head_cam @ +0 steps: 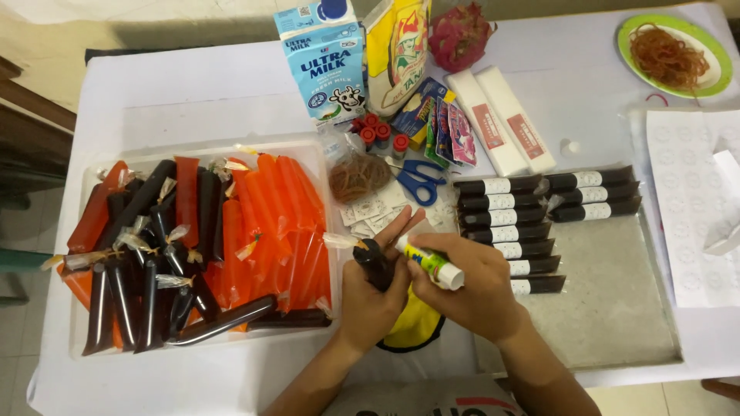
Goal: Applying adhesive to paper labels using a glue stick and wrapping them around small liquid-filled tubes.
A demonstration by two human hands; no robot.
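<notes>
Head view, looking straight down at the desk (193, 100) under its white cloth: the left hand (370, 296) has its grip closed around a dark ice pop (375, 262), a slim tube of dark liquid in clear plastic with its knotted tail poking up and to the left, held above the desk edge just in front of the person. The right hand (478, 289) is wrapped tight around a glue stick (432, 263), white with a yellow-green label, its tip pressing in against the tube near the left fingers. Over to the left sits a clear tray (324, 200) heaped with orange and dark ice pops, none of them showing a label as far as I can see. On the right, a metal tray (617, 308) carries two rows of dark tubes already wearing white labels (505, 231), lined up neatly along its far end, with plenty of bare metal nearer the person. So my read: a fair batch is labelled, but the bigger pile is still waiting. Loose small stickers (370, 212) lie between the trays, beside blue scissors (420, 181) and a bag of rubber bands (358, 177). A milk carton (324, 65) stands at the back.
</notes>
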